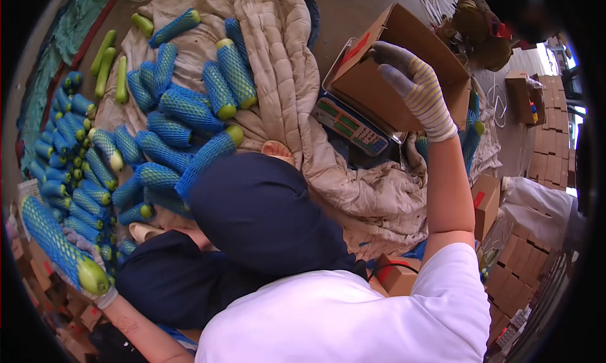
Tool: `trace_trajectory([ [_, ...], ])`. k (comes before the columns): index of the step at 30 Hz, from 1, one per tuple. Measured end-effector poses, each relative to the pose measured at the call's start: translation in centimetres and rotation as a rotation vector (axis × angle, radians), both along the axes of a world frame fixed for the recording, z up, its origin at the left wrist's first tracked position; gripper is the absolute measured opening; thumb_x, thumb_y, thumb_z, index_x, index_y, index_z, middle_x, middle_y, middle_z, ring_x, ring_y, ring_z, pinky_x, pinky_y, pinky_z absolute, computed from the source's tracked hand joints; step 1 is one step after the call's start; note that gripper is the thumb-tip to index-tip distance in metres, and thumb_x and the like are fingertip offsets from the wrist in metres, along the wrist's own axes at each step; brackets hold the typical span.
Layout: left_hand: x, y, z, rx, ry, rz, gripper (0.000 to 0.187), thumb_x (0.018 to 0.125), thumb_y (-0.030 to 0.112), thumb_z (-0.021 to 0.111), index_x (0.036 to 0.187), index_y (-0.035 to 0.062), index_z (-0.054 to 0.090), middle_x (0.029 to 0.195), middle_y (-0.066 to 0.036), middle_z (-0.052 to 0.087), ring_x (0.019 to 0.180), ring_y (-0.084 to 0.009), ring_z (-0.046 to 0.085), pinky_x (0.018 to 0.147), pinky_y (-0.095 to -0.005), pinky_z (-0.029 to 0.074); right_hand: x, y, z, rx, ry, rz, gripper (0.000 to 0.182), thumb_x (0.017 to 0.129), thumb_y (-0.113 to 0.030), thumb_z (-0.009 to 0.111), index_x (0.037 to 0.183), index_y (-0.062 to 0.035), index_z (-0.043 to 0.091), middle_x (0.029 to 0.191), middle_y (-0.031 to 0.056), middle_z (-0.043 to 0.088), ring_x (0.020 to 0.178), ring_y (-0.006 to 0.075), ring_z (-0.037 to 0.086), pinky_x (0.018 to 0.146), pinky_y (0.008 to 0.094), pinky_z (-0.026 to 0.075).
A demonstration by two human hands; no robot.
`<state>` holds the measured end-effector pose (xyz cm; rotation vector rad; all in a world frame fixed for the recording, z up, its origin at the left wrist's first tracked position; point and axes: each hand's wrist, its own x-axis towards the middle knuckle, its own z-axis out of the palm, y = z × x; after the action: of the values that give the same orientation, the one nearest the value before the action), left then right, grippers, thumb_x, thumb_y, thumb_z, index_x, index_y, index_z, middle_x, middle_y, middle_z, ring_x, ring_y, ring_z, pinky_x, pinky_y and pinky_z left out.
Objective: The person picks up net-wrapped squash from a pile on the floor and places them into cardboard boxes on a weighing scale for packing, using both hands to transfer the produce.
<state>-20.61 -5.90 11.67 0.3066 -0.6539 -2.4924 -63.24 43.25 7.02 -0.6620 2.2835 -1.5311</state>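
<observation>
At the lower left, my left hand (85, 249) in a grey glove is wrapped round a long green gourd (60, 246) in a blue foam net, its bare end pointing towards me. My right hand (416, 88), in a striped glove with grey fingers, reaches over an open cardboard box (372, 85). Its fingers are stretched out with the thumb apart, fingertips right at the box wall. Under the box is a weighing scale (353, 126) with a green display and keypad. Many netted gourds (167, 145) lie on a quilt in front of my knees.
The beige quilt (284, 60) spreads over the floor, bunched beside the scale. Bare green gourds (106, 72) lie at its far left. A dense pile of netted gourds (66, 154) fills the left side. Stacked cardboard boxes (548, 136) stand at the right. Another person (492, 22) is at the upper right.
</observation>
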Motion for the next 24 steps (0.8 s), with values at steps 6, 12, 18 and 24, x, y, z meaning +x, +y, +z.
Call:
trace_trajectory([
  [6,-2.2,0.1,-1.8,0.130,-0.067,0.072,0.064,0.087,0.031,0.063,0.135,0.0003,0.034,0.127,-0.013,0.046,0.112,-0.0249,0.052,0.094,-0.0397,0.045,1.8,-8.5,-2.5,-0.028,-0.279,0.099,0.038,0.090,-0.008,0.058,0.127,0.0002,0.054,0.118,0.0089,0.061,0.109,0.0148,0.056,0.095,0.0281,0.043],
  [12,-2.5,0.2,-2.4,0.258,-0.078,0.086,0.068,0.087,0.036,0.062,0.138,0.0016,0.032,0.125,-0.014,0.048,0.109,-0.0268,0.053,0.092,-0.0415,0.047,2.7,-17.7,-12.1,0.026,-0.430,0.317,0.041,0.089,-0.008,0.060,0.128,0.0001,0.052,0.117,0.0102,0.061,0.110,0.0163,0.055,0.097,0.0294,0.042],
  [18,-3.0,-0.2,-2.3,0.191,-0.107,0.006,0.072,0.090,0.036,0.057,0.144,0.0025,0.023,0.128,-0.016,0.048,0.112,-0.0298,0.055,0.092,-0.0431,0.048,3.6,-28.5,-24.8,0.701,-0.223,0.247,0.072,0.080,-0.046,0.063,0.129,0.0045,0.046,0.117,0.0283,0.058,0.114,0.0387,0.054,0.097,0.0401,0.043],
  [24,-4.4,0.0,-2.4,0.263,-0.186,0.067,0.081,0.088,0.042,0.059,0.147,0.0078,0.015,0.123,-0.019,0.048,0.104,-0.0336,0.055,0.084,-0.0494,0.048,6.0,-34.6,-27.9,1.005,-0.469,-0.149,0.103,0.067,-0.058,0.071,0.137,0.0033,0.027,0.132,0.0322,0.045,0.121,0.0409,0.049,0.099,0.0442,0.042],
])
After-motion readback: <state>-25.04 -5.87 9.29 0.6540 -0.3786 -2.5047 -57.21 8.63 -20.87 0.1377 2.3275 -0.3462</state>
